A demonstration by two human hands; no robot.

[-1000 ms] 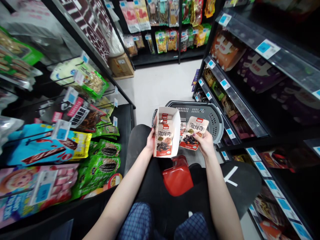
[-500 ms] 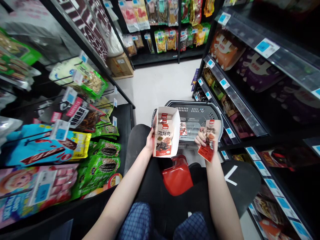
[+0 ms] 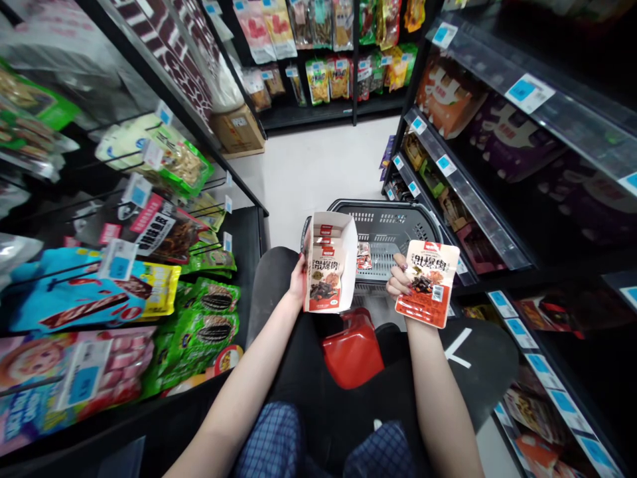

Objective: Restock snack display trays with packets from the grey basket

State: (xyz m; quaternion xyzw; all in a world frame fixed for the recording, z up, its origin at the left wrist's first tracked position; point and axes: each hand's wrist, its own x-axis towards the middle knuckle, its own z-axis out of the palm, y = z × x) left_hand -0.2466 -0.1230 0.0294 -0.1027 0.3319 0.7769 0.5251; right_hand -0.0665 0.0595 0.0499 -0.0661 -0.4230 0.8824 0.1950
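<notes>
Snack pouch [image 3: 428,284], probably light, slick and pliable, best held by an edge, is by the near right corner of the basket [image 3: 398,229], left edge pinched in the fingers of the right hand [image 3: 399,277], the left hand [image 3: 297,280] clasping a carton [image 3: 350,265].

The left hand [image 3: 297,282] holds one open box [image 3: 350,265], with at least three pouches [image 3: 324,285] in it; the right hand [image 3: 399,275] holds one pouch [image 3: 432,279]. There is one basket [image 3: 378,229], with at least one small packet [image 3: 363,255] in it. One carton [image 3: 237,129] is at far left. Near left are one blue bag [image 3: 54,285] and at least two green seed bags [image 3: 216,328]. On the right are at least one orange bag [image 3: 442,96] and two purple bags [image 3: 512,139], the shaded ones too dark to count.
</notes>
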